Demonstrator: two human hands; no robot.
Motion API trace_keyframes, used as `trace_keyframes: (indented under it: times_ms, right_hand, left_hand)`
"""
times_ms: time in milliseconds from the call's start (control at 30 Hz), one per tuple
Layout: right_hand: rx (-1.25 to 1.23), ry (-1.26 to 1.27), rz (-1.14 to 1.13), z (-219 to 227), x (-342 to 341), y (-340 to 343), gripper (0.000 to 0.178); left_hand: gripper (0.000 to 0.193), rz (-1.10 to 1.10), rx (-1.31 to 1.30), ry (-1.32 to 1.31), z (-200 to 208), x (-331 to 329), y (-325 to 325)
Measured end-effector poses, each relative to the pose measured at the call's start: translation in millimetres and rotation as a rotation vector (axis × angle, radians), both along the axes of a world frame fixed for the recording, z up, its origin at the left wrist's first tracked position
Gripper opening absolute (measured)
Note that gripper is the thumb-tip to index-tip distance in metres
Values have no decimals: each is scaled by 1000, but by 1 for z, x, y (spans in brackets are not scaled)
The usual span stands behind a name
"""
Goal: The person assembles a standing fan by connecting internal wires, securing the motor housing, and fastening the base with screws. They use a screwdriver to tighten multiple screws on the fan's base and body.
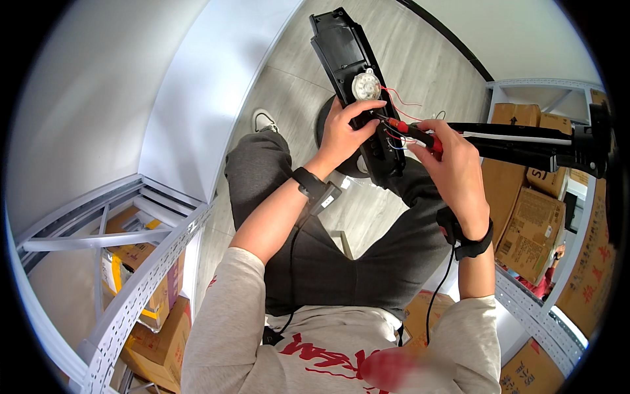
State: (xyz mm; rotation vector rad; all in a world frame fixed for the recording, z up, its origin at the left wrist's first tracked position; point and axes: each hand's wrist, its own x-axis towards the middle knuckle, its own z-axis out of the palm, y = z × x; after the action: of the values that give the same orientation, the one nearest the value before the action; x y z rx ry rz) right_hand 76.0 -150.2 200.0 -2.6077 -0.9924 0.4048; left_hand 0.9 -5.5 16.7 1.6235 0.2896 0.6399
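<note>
A long black plastic panel stood propped across the seated person's knees, its top end tilted away toward the grey wood-look floor. A round white timer-like part sat in its inner face, with thin red and blue wires trailing from it to the right.

The left hand came up from the lower left, wrist bent, and its grip was closed around the panel's edge just below the white part, thumb stretched across the face. The right hand came in from the right with the forearm nearly upright; its grip was wrapped tight on a red-and-black screwdriver, the tip pointing left into the panel beside the wires, just short of the left hand's fingers. Both wrists wore black bands with cables running down the forearms.

Room was tight. A white wall rose close on the left above a grey metal shelf rack holding cardboard boxes. On the right, a black bar-like device reached in just behind the right hand, with more stacked boxes on another rack. Open floor lay only beyond the panel's top end.
</note>
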Motion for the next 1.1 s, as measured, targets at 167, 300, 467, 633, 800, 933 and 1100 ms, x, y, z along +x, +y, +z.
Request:
trace_keyframes:
  times_ms: [167,300,467,633,800,933,1100]
  right_hand:
    - [75,-331,265,-6,6,-5,24]
    - [31,-193,122,-4,5,-5,21]
    - [-165,57,-98,6,8,7,21]
    - [76,-187,144,-6,4,-3,18]
    - [63,-195,129,-8,7,-6,19]
    - [-125,152,-111,1,20,0,24]
    - [-130,162,-77,-9,23,-6,26]
  left_hand:
    - [42,-9,-4,9,2,-1,0]
    - [43,-22,23,4,1,-1,0]
    - [43,-44,20,40,3,-2,-2]
    - [39,-7,9,12,4,-1,-4]
    - [40,-22,23,31,1,-1,-4]
    - [42,-20,72,37,4,-3,-6]
    - [43,-3,68,26,0,0,-5]
